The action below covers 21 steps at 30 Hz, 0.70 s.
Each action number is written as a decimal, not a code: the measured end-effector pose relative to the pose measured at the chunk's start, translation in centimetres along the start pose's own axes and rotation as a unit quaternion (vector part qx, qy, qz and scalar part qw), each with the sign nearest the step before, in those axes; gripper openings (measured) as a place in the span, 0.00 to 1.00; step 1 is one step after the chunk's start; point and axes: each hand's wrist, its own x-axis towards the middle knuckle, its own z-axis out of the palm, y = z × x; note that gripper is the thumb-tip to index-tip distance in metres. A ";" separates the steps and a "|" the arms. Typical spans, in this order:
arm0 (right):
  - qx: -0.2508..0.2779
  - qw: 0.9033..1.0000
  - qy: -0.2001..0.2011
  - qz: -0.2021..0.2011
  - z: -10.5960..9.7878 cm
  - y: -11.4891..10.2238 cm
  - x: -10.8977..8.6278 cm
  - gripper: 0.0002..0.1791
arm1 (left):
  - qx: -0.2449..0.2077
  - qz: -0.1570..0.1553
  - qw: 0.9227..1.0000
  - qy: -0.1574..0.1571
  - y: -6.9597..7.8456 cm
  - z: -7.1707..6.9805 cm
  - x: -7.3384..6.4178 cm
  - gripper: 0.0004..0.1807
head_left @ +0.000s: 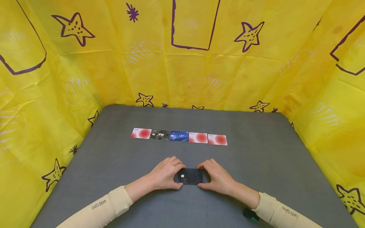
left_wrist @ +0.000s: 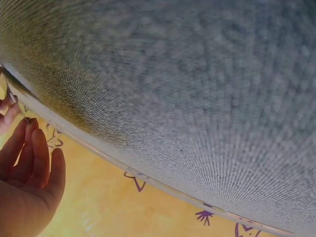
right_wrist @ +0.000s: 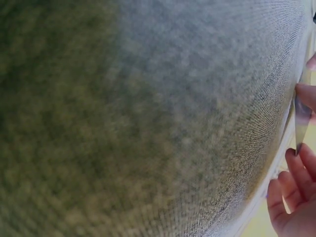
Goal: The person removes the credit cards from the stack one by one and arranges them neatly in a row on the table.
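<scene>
Near the front middle of the grey table in the head view, a black VIP card (head_left: 191, 176) lies level between both hands. My left hand (head_left: 169, 174) pinches its left end with thumb and fingers. On the opposite end, my right hand (head_left: 216, 177) grips the card the same way. The left wrist view catches the left hand (left_wrist: 32, 185) at its lower left edge, fingers bent. At the right edge of the right wrist view, the card (right_wrist: 301, 118) appears nearly edge-on by the fingers of the right hand (right_wrist: 298, 192).
Farther back, several cards form a row: a white-and-red card (head_left: 141, 133), a black Vip card (head_left: 160, 135), a blue VIP card (head_left: 179, 136), then two more white-and-red cards (head_left: 198, 137). A small black-and-green object (head_left: 251, 214) sits by the right sleeve. Yellow cloth (head_left: 176, 72) surrounds the table (head_left: 119, 120).
</scene>
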 end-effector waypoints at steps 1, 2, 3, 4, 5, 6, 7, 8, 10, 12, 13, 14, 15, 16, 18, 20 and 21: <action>-0.004 1.000 0.001 -0.001 0.0 0.0 0.0 0.30 | 0.004 0.003 1.000 0.004 0.0 0.0 0.0 0.28; -0.007 1.000 0.003 -0.003 -0.1 0.0 0.0 0.30 | 0.006 0.005 1.000 0.008 0.0 0.0 0.0 0.28; -0.012 1.000 0.004 -0.005 -0.1 0.0 0.0 0.30 | 0.008 0.006 1.000 0.012 0.1 0.0 0.0 0.29; -0.017 1.000 0.006 -0.007 -0.1 0.0 0.0 0.31 | 0.008 0.008 1.000 0.016 0.1 0.0 0.0 0.29; -0.022 1.000 0.008 -0.009 -0.2 0.0 0.0 0.31 | 0.008 0.010 1.000 0.020 0.1 -0.1 0.0 0.28; -0.028 0.999 0.011 -0.013 -0.2 0.0 0.0 0.31 | 0.008 0.013 1.000 0.024 0.1 -0.1 0.1 0.28; -0.033 0.999 0.014 -0.016 -0.3 0.0 0.0 0.31 | 0.007 0.016 0.999 0.028 0.1 0.0 0.1 0.28; -0.038 0.999 0.017 -0.020 -0.3 0.0 -0.1 0.32 | 0.005 0.019 0.999 0.033 0.1 0.0 0.2 0.28; -0.044 0.998 0.025 -0.028 -0.4 0.1 -0.1 0.32 | 0.002 0.027 0.999 0.044 0.0 0.0 0.3 0.28; -0.047 0.998 0.034 -0.036 -0.6 0.3 -0.1 0.32 | 0.001 0.036 0.998 0.055 -0.1 0.0 0.5 0.28; -0.046 0.997 0.038 -0.038 -0.7 0.3 0.0 0.32 | 0.001 0.041 0.997 0.062 -0.2 0.0 0.7 0.28; -0.046 0.997 0.043 -0.042 -0.8 0.4 0.0 0.32 | 0.001 0.046 0.997 0.068 -0.2 0.0 0.8 0.28; -0.047 0.997 0.048 -0.044 -0.9 0.5 0.0 0.32 | 0.003 0.050 0.996 0.073 -0.3 0.0 1.0 0.28; -0.048 0.996 0.053 -0.046 -1.0 0.6 0.0 0.32 | 0.004 0.055 0.995 0.079 -0.3 0.0 1.1 0.28; -0.053 0.996 0.061 -0.048 -1.3 0.7 0.0 0.32 | 0.008 0.065 0.994 0.090 -0.4 -0.1 1.4 0.28; -0.059 0.995 0.066 -0.046 -1.6 0.9 0.0 0.32 | 0.011 0.072 0.992 0.099 -0.4 -0.2 1.8 0.28; -0.062 0.995 0.068 -0.044 -1.7 1.0 0.1 0.32 | 0.011 0.075 0.992 0.103 -0.4 -0.2 2.0 0.28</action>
